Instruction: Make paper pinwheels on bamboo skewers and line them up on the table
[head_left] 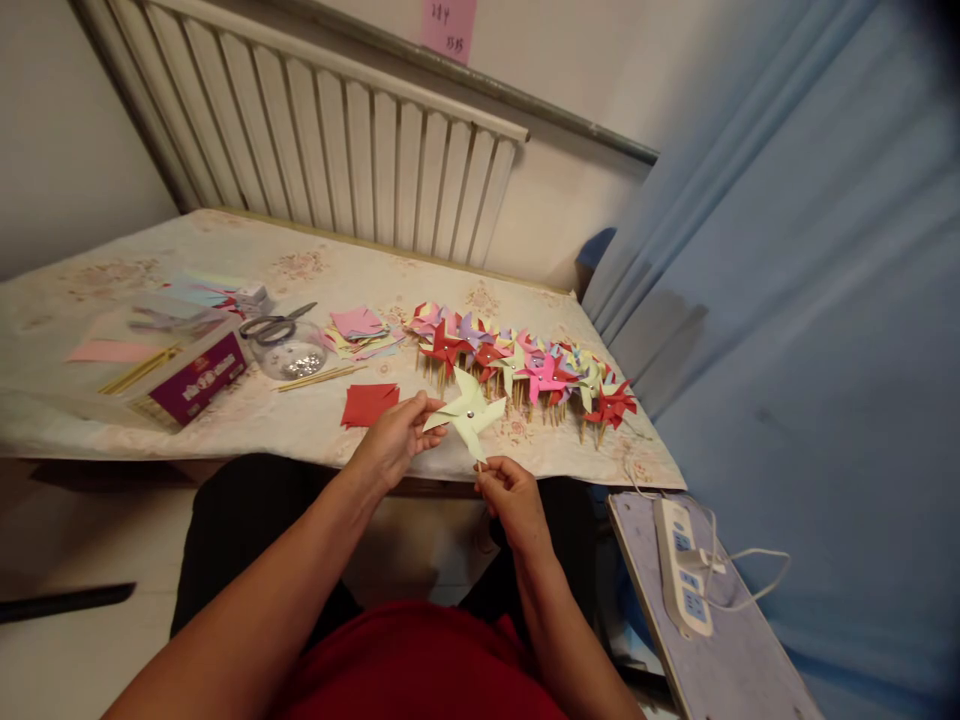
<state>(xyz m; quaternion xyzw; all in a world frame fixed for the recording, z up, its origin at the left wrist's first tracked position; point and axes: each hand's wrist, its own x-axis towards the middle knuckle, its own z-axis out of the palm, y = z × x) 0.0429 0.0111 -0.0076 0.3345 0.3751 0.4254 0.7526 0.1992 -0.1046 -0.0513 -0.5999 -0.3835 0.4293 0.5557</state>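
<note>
I have the pale green pinwheel (468, 411) up in front of me, just off the near edge of the table (300, 420). My left hand (391, 440) pinches one of its paper blades between thumb and fingers. My right hand (510, 495) is closed around the thin stick below it. Just beyond, a row of finished pinwheels (525, 370) lies on the table, with red paper squares (369, 402) to the left and scissors (276, 322) farther left, resting on a clear bowl (289, 355).
</note>
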